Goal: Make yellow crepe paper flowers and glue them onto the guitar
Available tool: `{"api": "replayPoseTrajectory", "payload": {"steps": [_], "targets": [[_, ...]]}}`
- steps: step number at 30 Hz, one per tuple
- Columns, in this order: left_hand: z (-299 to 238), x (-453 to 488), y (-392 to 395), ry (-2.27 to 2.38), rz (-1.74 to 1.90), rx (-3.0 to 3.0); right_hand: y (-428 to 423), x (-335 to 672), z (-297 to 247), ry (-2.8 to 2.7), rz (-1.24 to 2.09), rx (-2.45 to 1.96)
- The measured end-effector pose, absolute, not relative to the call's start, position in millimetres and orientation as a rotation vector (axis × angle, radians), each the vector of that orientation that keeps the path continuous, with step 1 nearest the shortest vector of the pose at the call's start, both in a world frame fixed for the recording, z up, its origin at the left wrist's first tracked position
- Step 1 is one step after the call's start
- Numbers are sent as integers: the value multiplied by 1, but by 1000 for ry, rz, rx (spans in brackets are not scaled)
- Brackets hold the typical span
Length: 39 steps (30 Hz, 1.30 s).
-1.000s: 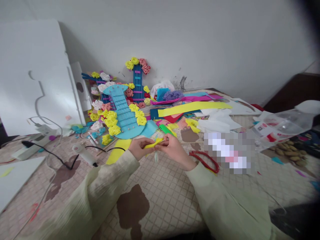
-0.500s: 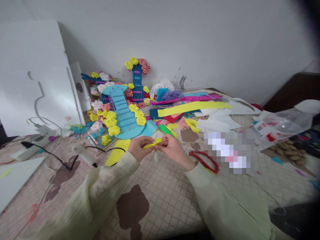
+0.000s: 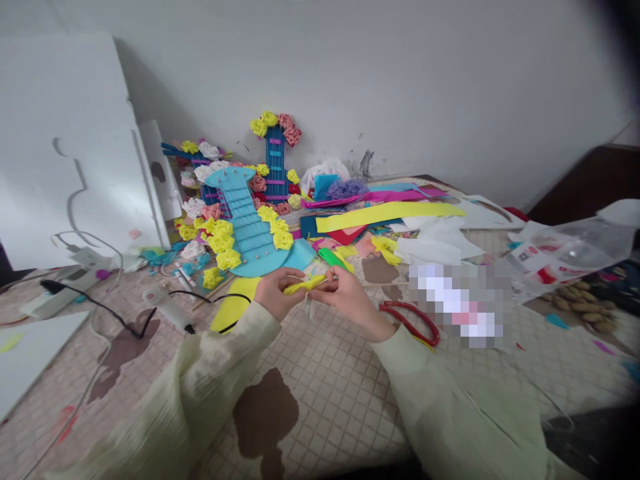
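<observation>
No words, brands or numbers can be read. Well to the right of the right hand (image 3: 345, 300), a clear plastic bag (image 3: 590, 243) carries printed patches, partly red, too small and blurred to make out. Between that hand and the bag, a pixelated patch (image 3: 457, 307) is likewise unreadable.

Dim grey light, pale sheen on white board (image 3: 100, 167), soft focus, dark upper-right corner, pixelated patch (image 3: 460, 307) at right

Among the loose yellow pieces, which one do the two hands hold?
The small piece pinched between the left hand and right hand; the long strip, flat sheet and crumpled scrap lie unheld.
</observation>
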<state>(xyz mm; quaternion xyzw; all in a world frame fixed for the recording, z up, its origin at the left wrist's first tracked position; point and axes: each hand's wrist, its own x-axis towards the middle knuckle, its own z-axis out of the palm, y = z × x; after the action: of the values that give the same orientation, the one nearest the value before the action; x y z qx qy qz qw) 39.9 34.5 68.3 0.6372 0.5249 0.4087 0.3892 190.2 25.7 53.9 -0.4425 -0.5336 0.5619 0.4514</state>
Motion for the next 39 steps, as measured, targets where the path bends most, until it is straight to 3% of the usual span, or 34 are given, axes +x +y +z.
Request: {"api": "replayPoseTrajectory", "payload": {"steps": [23, 31, 39], "targets": [[59, 33, 42, 1315, 1102, 1619, 22, 188, 56, -1280, 1291, -1117], [51, 33, 41, 1335, 1135, 1719, 25, 191, 49, -1441, 977, -1176], [52, 31, 38, 1211, 1085, 1656, 33, 191, 44, -1501, 1125, -1105]]}}
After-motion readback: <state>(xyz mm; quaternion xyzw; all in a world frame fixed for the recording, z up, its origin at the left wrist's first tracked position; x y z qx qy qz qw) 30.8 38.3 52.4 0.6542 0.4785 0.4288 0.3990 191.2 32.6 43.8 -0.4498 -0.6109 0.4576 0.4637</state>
